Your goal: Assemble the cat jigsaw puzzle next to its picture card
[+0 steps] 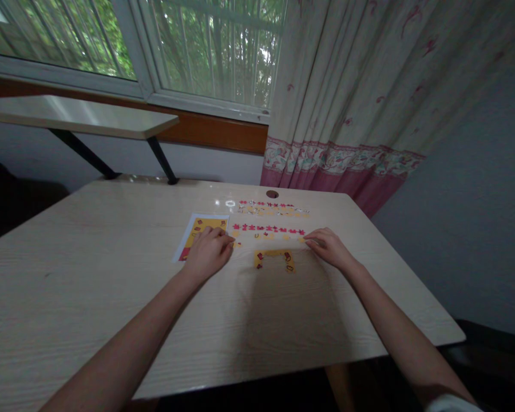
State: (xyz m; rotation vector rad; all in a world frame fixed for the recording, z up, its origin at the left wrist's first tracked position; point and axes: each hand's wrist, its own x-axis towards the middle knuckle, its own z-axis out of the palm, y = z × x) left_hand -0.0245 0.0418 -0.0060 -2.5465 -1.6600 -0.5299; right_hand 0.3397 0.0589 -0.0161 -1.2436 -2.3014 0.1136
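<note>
My left hand (209, 250) rests over the right edge of a printed picture sheet (183, 252), fingers curled together. Its fingertips are beside a small yellow puzzle piece (237, 244); what they pinch, if anything, is hidden. My right hand (329, 247) has thumb and fingers closed at a yellow puzzle piece (301, 240), at the right end of a row. Between the hands, closer to me, lies a joined strip of yellow puzzle pieces (274, 253) with dark red figures, bent down at both ends. Just beyond the hands runs a row of red puzzle pieces (268, 229).
Farther back lie more rows of red and yellow pieces (272, 209), near a round cable hole (272, 194) in the wooden table (111, 286). A raised shelf (90, 117) on black legs stands back left. A curtain (326, 154) hangs behind the right side.
</note>
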